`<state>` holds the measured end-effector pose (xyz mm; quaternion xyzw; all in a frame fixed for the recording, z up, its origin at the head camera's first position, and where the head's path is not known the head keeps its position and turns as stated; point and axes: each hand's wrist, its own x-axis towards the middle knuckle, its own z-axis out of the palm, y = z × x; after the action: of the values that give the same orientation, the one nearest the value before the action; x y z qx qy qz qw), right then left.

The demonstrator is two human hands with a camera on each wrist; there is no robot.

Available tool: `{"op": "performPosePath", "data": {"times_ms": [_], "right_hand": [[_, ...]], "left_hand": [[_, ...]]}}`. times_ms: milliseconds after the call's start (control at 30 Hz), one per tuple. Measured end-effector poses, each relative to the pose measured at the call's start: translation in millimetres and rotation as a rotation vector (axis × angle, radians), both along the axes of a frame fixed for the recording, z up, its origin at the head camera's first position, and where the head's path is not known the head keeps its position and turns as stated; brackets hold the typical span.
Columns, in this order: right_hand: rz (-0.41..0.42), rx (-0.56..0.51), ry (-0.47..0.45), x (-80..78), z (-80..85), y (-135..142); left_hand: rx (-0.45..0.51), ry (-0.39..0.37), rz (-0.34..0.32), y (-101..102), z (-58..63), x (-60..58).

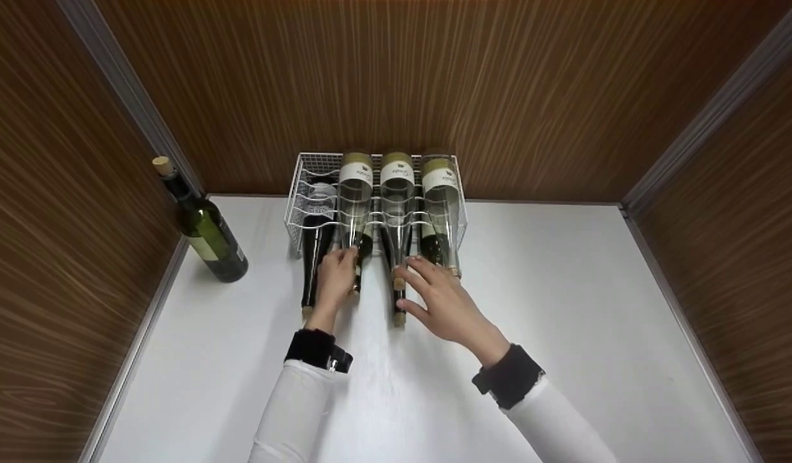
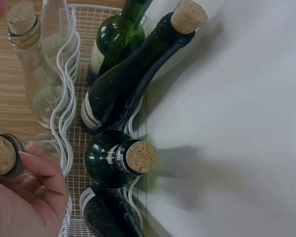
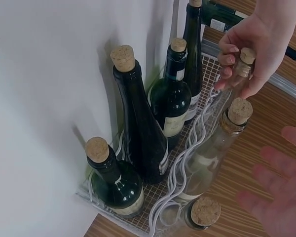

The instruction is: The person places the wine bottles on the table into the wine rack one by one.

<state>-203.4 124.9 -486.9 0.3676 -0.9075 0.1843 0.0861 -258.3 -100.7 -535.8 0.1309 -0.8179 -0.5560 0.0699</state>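
A white wire rack (image 1: 295,193) holds corked bottles lying in two layers. On top lie three clear bottles with pale labels: a left one (image 1: 355,196), a middle one (image 1: 396,193) and a right one (image 1: 441,199). My left hand (image 1: 337,278) grips the left clear bottle by its neck, just below the cork (image 2: 1,155). My right hand (image 1: 444,301) hovers by the corked neck of the middle clear bottle, fingers spread and apart from it in the right wrist view. Dark green bottles (image 3: 138,123) fill the lower layer, their necks pointing toward me.
A green corked bottle (image 1: 213,238) stands upright on the white table (image 1: 563,308) to the left, near the side wall. Brown wood-grain panels (image 1: 396,77) with grey metal edging enclose the back and both sides. The rack is close to the back panel.
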Motion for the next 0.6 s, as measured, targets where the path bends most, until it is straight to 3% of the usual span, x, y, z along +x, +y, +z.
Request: {"op": "performPosePath", "data": {"times_ms": [600], "right_hand": [[0.017, -0.023, -0.004, 3.9, -0.4, -11.0]], "left_hand": [[0.102, -0.013, -0.09, -5.7, -5.5, -2.6]]}}
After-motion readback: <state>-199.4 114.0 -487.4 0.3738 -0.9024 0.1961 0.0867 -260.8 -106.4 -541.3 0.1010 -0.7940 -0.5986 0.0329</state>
